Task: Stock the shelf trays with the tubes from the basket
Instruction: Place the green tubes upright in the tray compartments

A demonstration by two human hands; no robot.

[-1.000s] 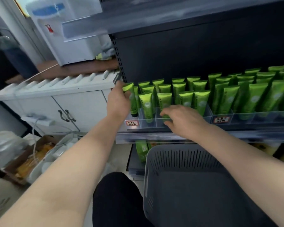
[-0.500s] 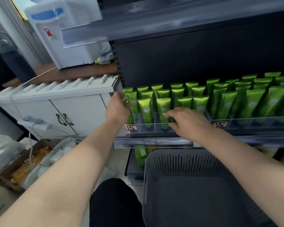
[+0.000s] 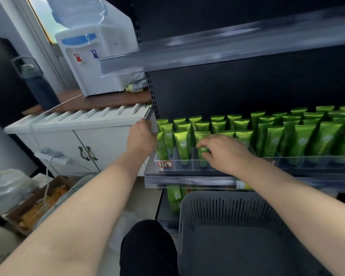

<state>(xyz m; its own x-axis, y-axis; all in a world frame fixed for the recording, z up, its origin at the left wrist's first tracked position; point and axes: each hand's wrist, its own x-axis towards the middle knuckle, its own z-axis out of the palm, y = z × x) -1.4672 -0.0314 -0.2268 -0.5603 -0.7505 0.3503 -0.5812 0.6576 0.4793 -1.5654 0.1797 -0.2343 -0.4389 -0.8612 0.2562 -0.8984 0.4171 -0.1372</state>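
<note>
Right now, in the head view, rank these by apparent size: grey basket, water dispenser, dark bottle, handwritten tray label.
1. grey basket, though nearness to the camera inflates it
2. water dispenser
3. dark bottle
4. handwritten label

The dark shelf (image 3: pixel 177 181) carries clear divided trays (image 3: pixel 177 162) along its front edge; green tubes (image 3: pixel 303 140) stand upright in them, row behind row.
</note>
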